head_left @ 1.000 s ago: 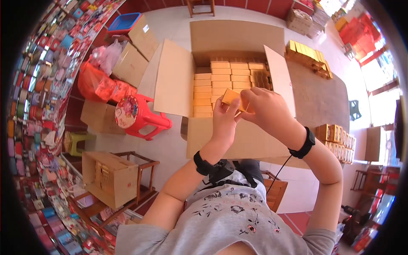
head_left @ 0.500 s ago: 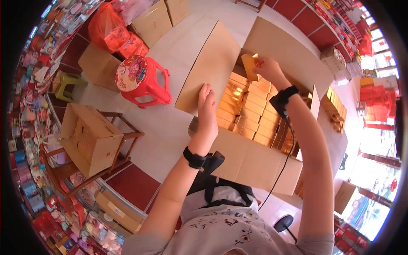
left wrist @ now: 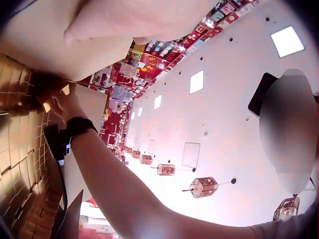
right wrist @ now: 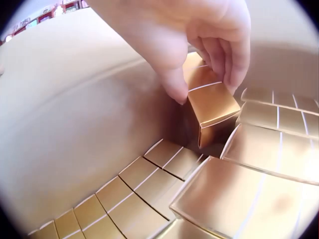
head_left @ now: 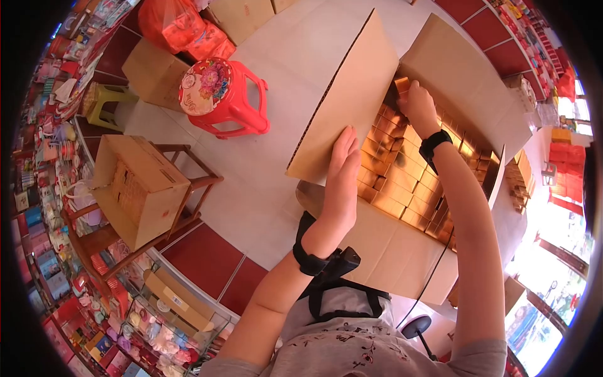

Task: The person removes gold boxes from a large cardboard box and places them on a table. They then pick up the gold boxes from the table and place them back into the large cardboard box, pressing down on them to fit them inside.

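At the far left corner of the carton (head_left: 402, 251), the gold box (right wrist: 212, 102) is lower than half a second ago, beside packed boxes (head_left: 408, 176).
My right hand (head_left: 419, 108) pinches it, thumb against fingers, so placing seems underway; my left hand (head_left: 342, 182) lies straight-fingered against the left flap (head_left: 352, 88).

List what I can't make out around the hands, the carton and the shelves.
- Right wrist view: the inside of the held gold box, concealed by its own walls.
- Right wrist view: the carton floor directly beneath it, blocked by that box.
- Head view: anything under the top stacked gold boxes, which cover it.
- Left wrist view: part of the left hand, cut off by the top edge.
- Head view: many shelf goods, too small to identify.
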`<state>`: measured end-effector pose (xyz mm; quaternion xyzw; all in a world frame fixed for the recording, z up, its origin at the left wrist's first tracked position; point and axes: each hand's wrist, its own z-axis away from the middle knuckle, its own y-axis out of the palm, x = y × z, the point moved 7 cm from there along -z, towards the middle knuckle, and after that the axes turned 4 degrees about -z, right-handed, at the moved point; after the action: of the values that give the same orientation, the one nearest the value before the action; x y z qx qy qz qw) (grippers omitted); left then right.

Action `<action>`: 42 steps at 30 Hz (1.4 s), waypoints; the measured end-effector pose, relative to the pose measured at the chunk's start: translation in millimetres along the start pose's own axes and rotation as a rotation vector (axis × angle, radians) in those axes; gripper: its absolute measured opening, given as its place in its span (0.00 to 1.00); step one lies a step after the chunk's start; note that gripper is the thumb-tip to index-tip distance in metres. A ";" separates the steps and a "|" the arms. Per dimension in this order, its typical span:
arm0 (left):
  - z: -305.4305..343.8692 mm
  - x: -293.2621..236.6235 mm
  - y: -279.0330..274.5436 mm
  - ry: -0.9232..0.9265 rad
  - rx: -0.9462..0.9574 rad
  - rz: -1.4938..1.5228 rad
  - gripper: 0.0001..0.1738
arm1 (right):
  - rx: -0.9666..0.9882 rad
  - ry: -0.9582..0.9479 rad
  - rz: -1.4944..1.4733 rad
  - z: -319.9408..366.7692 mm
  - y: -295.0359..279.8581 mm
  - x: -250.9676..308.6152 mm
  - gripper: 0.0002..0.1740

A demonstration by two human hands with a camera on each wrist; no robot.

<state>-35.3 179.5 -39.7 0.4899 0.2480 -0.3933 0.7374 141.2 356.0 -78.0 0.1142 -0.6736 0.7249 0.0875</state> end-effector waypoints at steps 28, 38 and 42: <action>0.8 -3.1 0.8 -0.007 -0.001 0.081 0.30 | 0.024 0.100 0.191 -20.5 52.2 -15.6 0.21; 2.0 -1.4 0.9 0.007 -0.010 0.075 0.30 | 0.135 0.074 0.240 -30.2 58.4 -23.3 0.28; -7.2 5.0 -1.3 0.071 -0.021 0.052 0.30 | 0.066 0.069 0.230 -32.2 61.9 -24.8 0.27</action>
<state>-33.3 184.1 -47.0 0.5019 0.2653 -0.3540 0.7433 146.0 384.0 -146.4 0.0137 -0.6547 0.7554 0.0231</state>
